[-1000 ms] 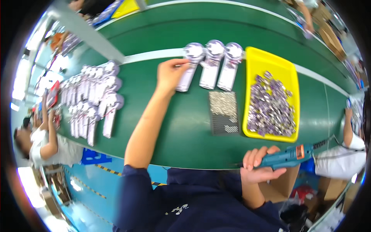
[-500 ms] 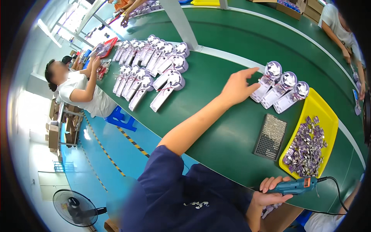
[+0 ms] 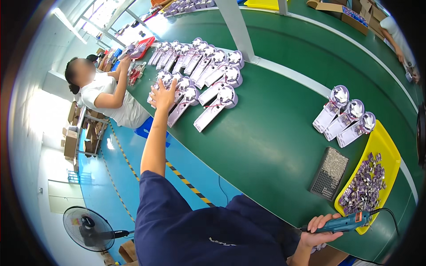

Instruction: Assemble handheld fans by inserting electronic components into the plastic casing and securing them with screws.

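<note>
My left hand (image 3: 164,95) reaches far out to the left, fingers spread over the near row of pale lilac handheld-fan housings (image 3: 216,105). Whether the fingertips touch one I cannot tell; the hand hides part of that row. These open housings show white fan blades and red wires. My right hand (image 3: 320,229) is wrapped round a teal electric screwdriver (image 3: 344,224) by the table's near edge. Three more fan housings (image 3: 339,120), with small circuit boards, lie to the right, beyond a black tray of screws (image 3: 329,174).
A yellow tray (image 3: 390,159) holds many small circuit boards (image 3: 364,184). A black cord (image 3: 390,213) runs from the screwdriver. A metal post (image 3: 235,29) stands on the green table (image 3: 262,142). A co-worker in white (image 3: 113,95) sits at the left, near a red tray (image 3: 144,46).
My left hand has swung left from the three housings on the right to the larger group. The right hand still grips the screwdriver. The view has shifted somewhat.
</note>
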Available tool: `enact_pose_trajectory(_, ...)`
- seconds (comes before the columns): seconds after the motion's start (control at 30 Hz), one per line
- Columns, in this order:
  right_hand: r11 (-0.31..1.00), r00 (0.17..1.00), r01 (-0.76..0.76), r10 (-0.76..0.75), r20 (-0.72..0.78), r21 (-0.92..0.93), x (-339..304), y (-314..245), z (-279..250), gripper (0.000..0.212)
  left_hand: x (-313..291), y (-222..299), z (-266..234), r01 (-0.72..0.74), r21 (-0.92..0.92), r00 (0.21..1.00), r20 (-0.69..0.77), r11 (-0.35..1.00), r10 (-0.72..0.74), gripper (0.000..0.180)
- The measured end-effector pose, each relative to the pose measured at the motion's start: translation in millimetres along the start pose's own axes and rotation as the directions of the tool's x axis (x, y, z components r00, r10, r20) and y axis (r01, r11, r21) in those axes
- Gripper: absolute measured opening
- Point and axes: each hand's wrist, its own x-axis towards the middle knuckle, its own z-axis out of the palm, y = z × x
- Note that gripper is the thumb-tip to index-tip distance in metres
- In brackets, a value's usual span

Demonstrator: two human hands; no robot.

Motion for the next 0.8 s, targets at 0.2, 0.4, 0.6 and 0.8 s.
enact_pose_trajectory(0.2, 0.998, 0.999, -0.010, 0.007, -0.041, -0.067, -1, -2, -6, 0.068, 60, 8, 17, 0.185, -0.031, 0.966, 0.190, 0.982, -0.176, 0.111)
enact_pose_trajectory(0.4, 0.995, 0.999, 0.025, -0.023, 0.023, -0.101, 2, 2, -1, 0.062, 62, -22, 39, 0.050, -0.239, 0.996, 0.077, 0.970, -0.033, 0.091)
enact_pose_trajectory(0.6, 0.996, 1.000, -0.007, 0.009, 0.020, -0.083, 2, 3, -1, 0.065, -9, -5, 23, 0.020, -0.195, 1.000, 0.019, 0.981, -0.016, 0.082)
enact_pose_trajectory(0.8, 1.000, 0.998, -0.016, 0.018, 0.067, -0.024, 1, -1, -9, 0.065, -79, 34, 20, 0.054, -0.128, 0.998, -0.017, 0.990, -0.056, 0.078)
